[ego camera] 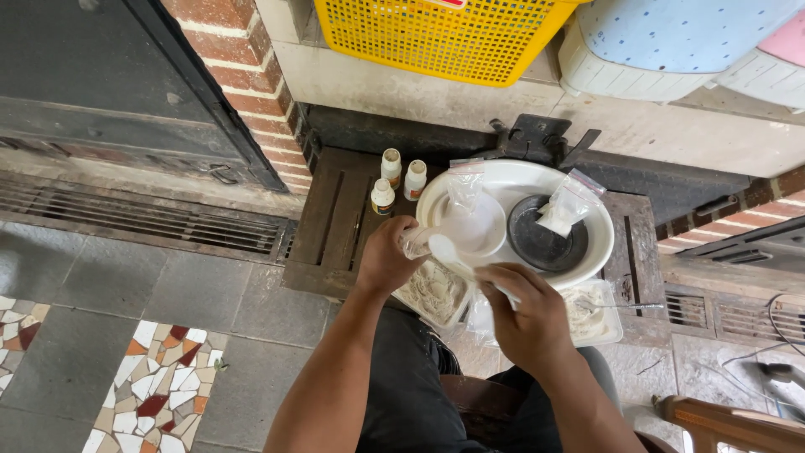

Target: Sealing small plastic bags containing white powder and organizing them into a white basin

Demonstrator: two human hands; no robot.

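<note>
My left hand (386,256) grips a small clear plastic bag (417,242) at its mouth, just in front of a big white basin (587,252). My right hand (524,315) holds a white plastic spoon (444,249) whose bowl sits at the bag's opening. Inside the basin lie a small white bowl (478,226), a dark round dish (541,243) and two more clear bags (566,205). Below my hands are two clear trays of pale shredded food (436,294).
Three small white bottles (394,180) stand on the dark wooden platform (335,222) left of the basin. A yellow basket (436,33) sits on the ledge behind, a brick wall to the left, a drain grate (142,218) along the tiled floor. A wooden chair (729,424) is at lower right.
</note>
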